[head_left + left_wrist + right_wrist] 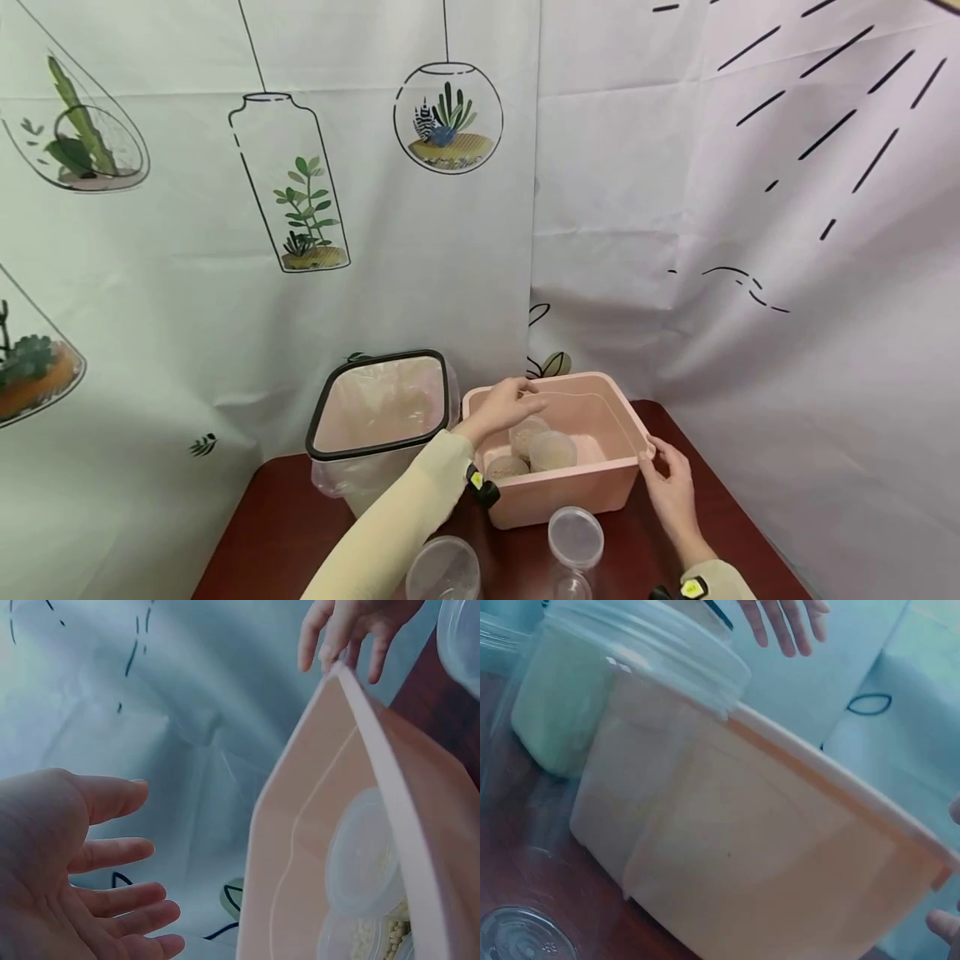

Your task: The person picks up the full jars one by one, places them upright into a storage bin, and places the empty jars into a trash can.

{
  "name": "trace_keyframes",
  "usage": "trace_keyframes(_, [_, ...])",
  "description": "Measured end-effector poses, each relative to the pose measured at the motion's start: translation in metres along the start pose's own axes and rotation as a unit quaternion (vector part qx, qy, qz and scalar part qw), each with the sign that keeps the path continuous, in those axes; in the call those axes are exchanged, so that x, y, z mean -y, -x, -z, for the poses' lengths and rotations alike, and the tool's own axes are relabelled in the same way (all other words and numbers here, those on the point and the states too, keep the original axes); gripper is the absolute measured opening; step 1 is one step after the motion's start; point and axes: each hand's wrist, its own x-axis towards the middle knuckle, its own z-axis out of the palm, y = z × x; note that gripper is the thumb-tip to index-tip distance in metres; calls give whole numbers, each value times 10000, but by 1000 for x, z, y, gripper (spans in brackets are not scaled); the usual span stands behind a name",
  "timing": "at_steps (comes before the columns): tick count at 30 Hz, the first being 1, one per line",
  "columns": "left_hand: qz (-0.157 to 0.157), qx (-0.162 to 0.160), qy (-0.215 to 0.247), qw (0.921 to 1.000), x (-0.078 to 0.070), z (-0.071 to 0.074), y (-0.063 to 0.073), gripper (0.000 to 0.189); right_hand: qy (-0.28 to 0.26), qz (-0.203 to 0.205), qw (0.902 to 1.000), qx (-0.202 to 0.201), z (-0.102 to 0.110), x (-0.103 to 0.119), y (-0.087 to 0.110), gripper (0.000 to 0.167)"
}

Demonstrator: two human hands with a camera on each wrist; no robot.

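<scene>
A pink plastic bin [558,493] stands on the table with several lidded clear plastic jars [552,451] inside. Pale grains show through the jar [365,851] walls in the left wrist view. My left hand [501,408] hovers over the bin's left end. Its fingers are extended and hold nothing, as the left wrist view shows the hand [97,877] apart from the bin wall [300,825]. At the near right corner, my right hand [671,483] pinches the rim between thumb and fingers. Only fingertips of that hand show at the right wrist view's edge.
Left of the pink bin stands a trash can [382,450] with a black rim and clear liner. Two clear jars, one at left [444,571] and one at right [576,537], stand on the dark red table [262,533] in front. A printed curtain [420,275] hangs behind.
</scene>
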Motion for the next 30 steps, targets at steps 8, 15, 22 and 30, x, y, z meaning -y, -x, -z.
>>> trace_keyframes(8, [-383, -228, 33, 9990, -11, 14, 40, 36, -270, 273, 9992, 80, 1, 22, 12, 34])
trace_keyframes(15, [-926, -768, -264, 9924, -17, 30, 75, 35, -129, 733, 9972, 8, 0, 37, 24, 33])
trace_keyframes(22, [-1331, -1328, -720, 9795, -11, 41, 108, 38, -329, 789, 9958, 328, 2, 48, 43, 34])
trace_keyframes(30, [-1336, -1874, -1082, 9671, -7, 52, 135, 40, -245, 1144, 9911, 627, -1, 51, 64, 35])
